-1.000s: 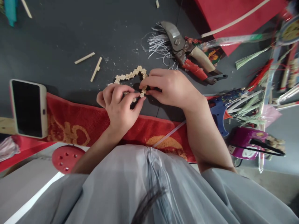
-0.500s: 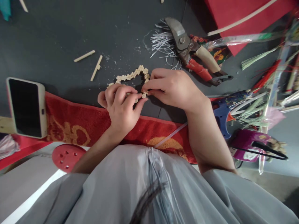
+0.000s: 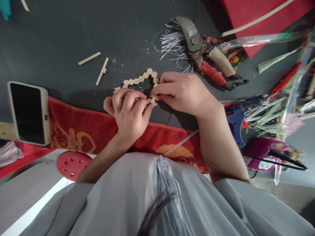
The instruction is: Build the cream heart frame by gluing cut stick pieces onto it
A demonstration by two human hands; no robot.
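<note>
Grip pinched shut, left hand (image 3: 129, 111) and right hand (image 3: 183, 91) both hold the beaded heart (image 3: 141, 78), which an uneven tug could snap.

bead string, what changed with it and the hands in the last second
Almost nothing changed; only the view drifted slightly. The left hand and right hand keep pinching the bead string at its near end. The phone and pruners stayed put.
</note>
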